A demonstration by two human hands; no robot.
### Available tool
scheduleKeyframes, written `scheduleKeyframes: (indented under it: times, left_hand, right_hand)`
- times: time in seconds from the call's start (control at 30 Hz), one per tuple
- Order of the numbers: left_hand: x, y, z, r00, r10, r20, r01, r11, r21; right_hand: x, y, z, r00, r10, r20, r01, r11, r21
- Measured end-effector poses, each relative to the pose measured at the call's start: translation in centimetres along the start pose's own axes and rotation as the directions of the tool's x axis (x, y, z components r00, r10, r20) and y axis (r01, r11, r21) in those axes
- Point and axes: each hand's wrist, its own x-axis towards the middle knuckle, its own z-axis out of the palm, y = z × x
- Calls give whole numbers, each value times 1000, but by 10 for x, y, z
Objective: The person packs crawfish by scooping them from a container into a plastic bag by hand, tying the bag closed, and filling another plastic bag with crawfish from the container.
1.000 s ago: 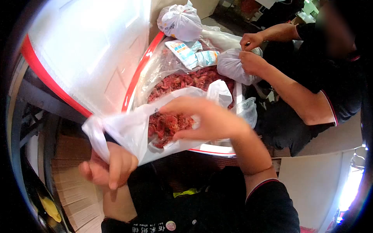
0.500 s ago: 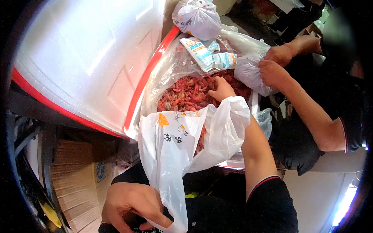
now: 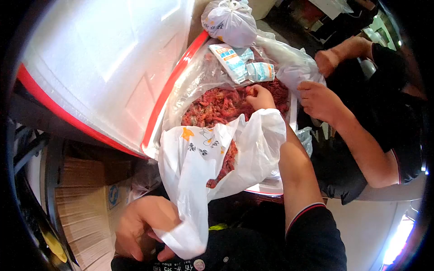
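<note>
At the lower left, my left hand (image 3: 147, 226) is closed on one handle of a white printed plastic bag (image 3: 194, 156); motion smears some fingers. Red crayfish (image 3: 224, 167) show through the bag's opening. My right hand (image 3: 261, 98) reaches past the bag's other handle into a heap of red crayfish (image 3: 210, 106) in a lined foam box (image 3: 151, 135). Its thumb and fingers are pinched at the heap's surface, on what looks like a crayfish. The bag lies over the near edge of the box.
Blue-and-white ice packs (image 3: 233, 63) lie at the heap's far side, behind them a tied white bag (image 3: 229, 22). On the right, a co-worker's hands (image 3: 318, 101) are at another white bag (image 3: 294, 74). The foam lid (image 3: 99, 67) stands at left, above a cardboard box (image 3: 83, 212).
My left hand has shifted slightly up and left with the bag handle, and more crayfish show in the bag. My right fingers have pinched together. One co-worker's hand has drawn back from their bag.
</note>
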Motion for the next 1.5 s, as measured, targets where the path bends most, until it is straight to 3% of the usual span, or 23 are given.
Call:
scheduleKeyframes:
  times: [0.03,0.07,0.1,0.13,0.17,0.2,0.27,0.37,0.43,0.57,0.63,0.67,0.73,0.83,0.87,0.9,0.97,1.03,1.23,1.3,1.33,1.43,1.5]
  left_hand:
    - [-7,2,6,1000,1,5,-1,1000,-2]
    - [-15,3,16,984,-29,-177,6,992,-130]
    - [-19,4,20,971,-64,-229,36,992,-124]
    - [-21,6,18,966,-92,-242,66,992,-112]
    - [-23,7,16,960,-98,-261,72,992,-107]
    - [-23,8,13,954,-82,-288,53,993,-105]
    - [-10,4,17,905,104,-413,-117,993,-7]
    - [3,3,18,794,258,-551,-258,963,78]
    - [4,3,18,768,253,-588,-276,960,53]
    - [0,-1,21,697,272,-664,-324,945,47]
    - [-1,0,25,695,275,-664,-300,951,78]
    - [-1,1,26,697,280,-660,-279,954,110]
    - [-2,5,26,743,279,-609,-259,958,123]
    - [-9,5,20,784,301,-543,-265,953,145]
    - [-16,-1,8,907,233,-350,-221,972,75]
    - [-20,-1,15,921,169,-351,-154,986,70]
    - [-21,-3,30,922,19,-386,-6,999,34]
    - [-17,0,39,893,-89,-441,123,991,50]
    - [-20,-1,34,860,-127,-494,183,981,67]
    - [-27,-6,20,942,-110,-316,130,991,41]
    - [-27,-5,16,961,-103,-256,115,993,29]
    - [-24,5,4,966,-251,-63,257,959,122]
    - [-22,6,13,958,-218,-187,240,965,103]
  right_hand:
    - [-2,-3,-6,996,61,-62,-53,991,120]
    - [-10,-4,-14,991,6,-132,36,949,314]
    - [-14,-9,-18,988,144,-48,-67,695,715]
    - [-20,-17,-32,985,163,49,-128,523,843]
    - [-25,-23,-48,976,159,148,-193,326,925]
    - [-34,-35,-64,978,159,138,-184,334,924]
    - [-57,-63,-97,953,-108,284,-292,-64,954]
    - [-81,-102,-129,885,-416,210,-283,-123,951]
    - [-105,-133,-144,856,-464,227,-287,-61,956]
    - [-138,-177,-123,553,-587,591,-247,562,789]
    - [-151,-187,-78,689,-398,605,-89,782,617]
    - [-156,-187,-66,726,-484,488,211,833,512]
    - [-165,-186,-59,674,-701,234,682,712,169]
    - [-165,-189,-111,767,-548,334,452,831,324]
    - [-154,-179,-115,869,-461,177,353,831,430]
    - [-137,-167,-116,942,-333,30,265,798,542]
    - [-89,-136,-99,981,-190,50,170,950,262]
    - [-39,-87,-43,962,-78,261,83,996,-10]
    - [18,-32,54,986,-47,-160,27,992,-124]
    - [21,-24,59,985,22,-170,-28,999,-32]
    - [20,-20,65,935,-126,-330,109,991,-72]
    - [14,-17,56,988,-72,-137,75,997,17]
    - [7,-23,50,992,-47,-117,46,999,-18]
